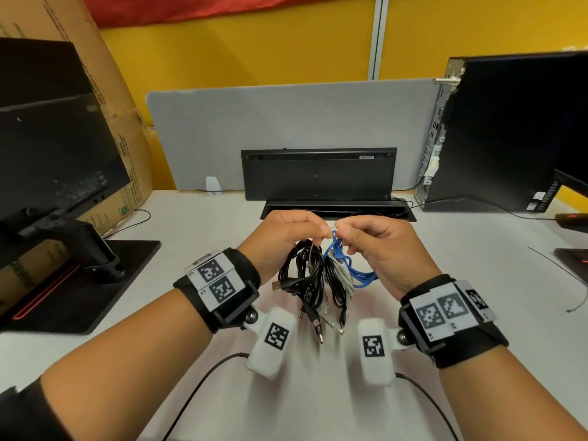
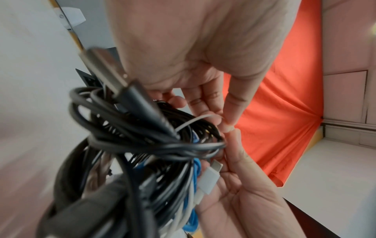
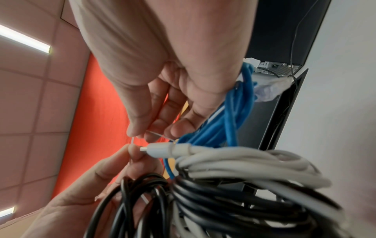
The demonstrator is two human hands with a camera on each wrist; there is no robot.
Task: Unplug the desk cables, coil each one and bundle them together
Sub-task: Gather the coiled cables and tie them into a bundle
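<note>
A bundle of coiled cables hangs above the white desk (image 1: 197, 224): black coils (image 1: 305, 275), a blue cable (image 1: 356, 275) and a white cable (image 1: 342, 278). My left hand (image 1: 319, 233) and right hand (image 1: 342, 231) meet just over it, and each pinches an end of a thin white tie (image 3: 132, 141) looped round the bundle's top. In the left wrist view the tie (image 2: 189, 122) crosses the black coils (image 2: 142, 145), with a white plug (image 2: 209, 175) beside my right palm. The right wrist view has the white cable (image 3: 244, 162), blue cable (image 3: 230, 116) and black coils (image 3: 203, 201) close up.
A black keyboard (image 1: 318, 173) leans on the grey divider (image 1: 254, 122) behind an open cable slot (image 1: 337, 210). A monitor (image 1: 47, 138) and cardboard box (image 1: 105, 90) stand left, a PC tower (image 1: 509, 132) right. A thin loose wire (image 1: 553, 265) lies at the right.
</note>
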